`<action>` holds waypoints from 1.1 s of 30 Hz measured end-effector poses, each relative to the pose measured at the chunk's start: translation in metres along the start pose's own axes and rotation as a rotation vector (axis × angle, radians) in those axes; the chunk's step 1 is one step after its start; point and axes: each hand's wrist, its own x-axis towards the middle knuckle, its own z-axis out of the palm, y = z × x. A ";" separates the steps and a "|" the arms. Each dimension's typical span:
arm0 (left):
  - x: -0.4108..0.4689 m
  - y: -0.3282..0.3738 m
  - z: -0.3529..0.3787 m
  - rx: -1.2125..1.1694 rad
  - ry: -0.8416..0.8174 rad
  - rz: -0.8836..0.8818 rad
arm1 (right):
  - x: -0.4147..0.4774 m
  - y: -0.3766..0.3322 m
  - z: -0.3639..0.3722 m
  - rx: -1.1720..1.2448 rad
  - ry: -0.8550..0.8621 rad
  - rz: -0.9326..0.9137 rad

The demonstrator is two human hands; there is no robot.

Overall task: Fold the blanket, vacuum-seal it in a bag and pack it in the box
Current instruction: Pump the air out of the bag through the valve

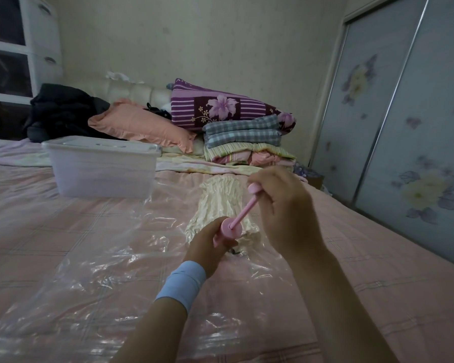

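Observation:
A clear plastic vacuum bag [89, 258] lies flat across the pink bed. Inside it sits a cream blanket [220, 200], squeezed into tight wrinkles. A pink hand pump [231, 227] stands on the bag just in front of the blanket. My left hand [207, 247] grips the pump's barrel near its base. My right hand [281, 205] holds the pump's handle, and the thin pink rod is drawn out between the two hands. A translucent plastic box [102, 169] with its lid on stands on the bed at the back left.
A stack of folded bedding [247, 142] and a purple flowered quilt [220, 108] lie at the headboard, beside a peach pillow [142, 127] and dark clothes [63, 111]. A wardrobe with sliding doors [404, 127] runs along the right. White drawers [19, 48] stand at the back left.

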 end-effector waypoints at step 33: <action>-0.006 -0.001 0.005 -0.082 -0.008 -0.049 | -0.061 0.005 0.072 0.026 -0.327 0.295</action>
